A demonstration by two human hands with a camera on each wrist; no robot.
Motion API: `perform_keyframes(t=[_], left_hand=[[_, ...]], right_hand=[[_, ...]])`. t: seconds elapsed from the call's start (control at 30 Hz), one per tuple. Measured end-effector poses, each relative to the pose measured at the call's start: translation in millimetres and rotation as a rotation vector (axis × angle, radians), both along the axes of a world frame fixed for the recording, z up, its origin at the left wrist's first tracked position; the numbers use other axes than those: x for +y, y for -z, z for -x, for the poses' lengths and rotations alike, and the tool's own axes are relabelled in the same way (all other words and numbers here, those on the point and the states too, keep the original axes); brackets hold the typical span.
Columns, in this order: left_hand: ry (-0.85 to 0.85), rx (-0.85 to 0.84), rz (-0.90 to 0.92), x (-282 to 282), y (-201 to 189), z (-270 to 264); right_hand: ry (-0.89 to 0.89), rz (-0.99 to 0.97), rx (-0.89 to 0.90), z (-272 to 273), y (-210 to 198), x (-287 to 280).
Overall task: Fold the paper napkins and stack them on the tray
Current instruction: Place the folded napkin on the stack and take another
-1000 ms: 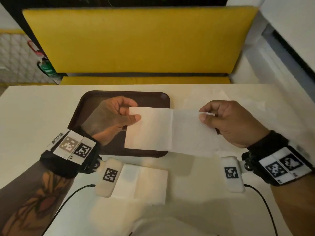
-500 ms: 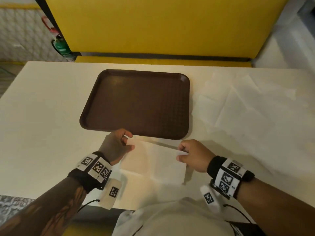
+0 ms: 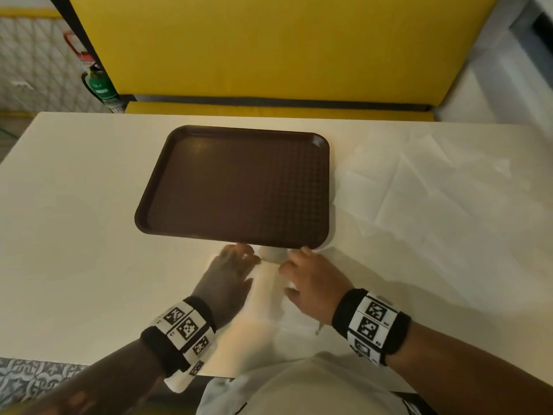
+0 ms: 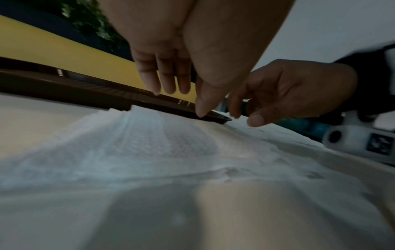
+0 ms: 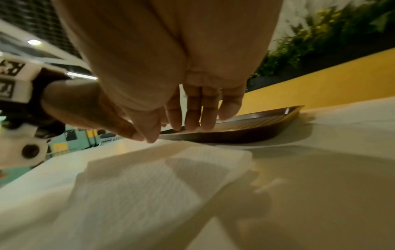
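A white paper napkin (image 3: 269,283) lies flat on the table just in front of the brown tray's (image 3: 239,235) near rim. My left hand (image 3: 239,262) rests on its left part with straight fingers. My right hand (image 3: 294,271) lies on its right part, fingers relaxed. The left wrist view shows the left hand (image 4: 183,101) stretched low over the embossed napkin (image 4: 149,143), with the right hand (image 4: 278,94) beside it. From the right wrist, the right hand (image 5: 173,133) hangs over the layered napkin (image 5: 160,177), close to the tray (image 5: 245,128). Nothing lies in the tray.
Several unfolded white napkins (image 3: 419,190) are spread on the table right of the tray. More white paper (image 3: 254,333) reaches toward the table's near edge. A yellow bench (image 3: 269,55) runs behind the table, with a green extinguisher (image 3: 100,85) at its left end.
A second ago both hands held the napkin stretched in the air over the tray. They lowered it to the table in front of the tray, let go and now lie open on it.
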State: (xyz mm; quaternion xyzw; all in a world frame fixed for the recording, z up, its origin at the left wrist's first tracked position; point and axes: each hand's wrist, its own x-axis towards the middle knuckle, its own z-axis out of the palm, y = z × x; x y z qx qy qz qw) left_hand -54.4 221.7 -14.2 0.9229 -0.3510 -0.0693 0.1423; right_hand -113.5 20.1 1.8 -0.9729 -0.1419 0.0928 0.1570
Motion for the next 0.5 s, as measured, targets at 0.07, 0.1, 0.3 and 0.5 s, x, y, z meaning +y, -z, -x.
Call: perform_keyframes(t=[0.07,0.1,0.3,0.5], left_hand=[[0.055,0.047,-0.079,-5,4,3],[0.026,0.089,-0.125,-6,4,4],[-0.105,0.124,-0.291,9,-2,-6],[-0.135,0.108,-0.086,-25,-30,-16]], right_hand=[[-0.06,0.07,0.095,2,5,3],[-0.063,0.116,0.128,3,7,2],[0.071,0.13,0.244,11,3,-23],[0.469,0.054,0.137,-31,-10,-97]])
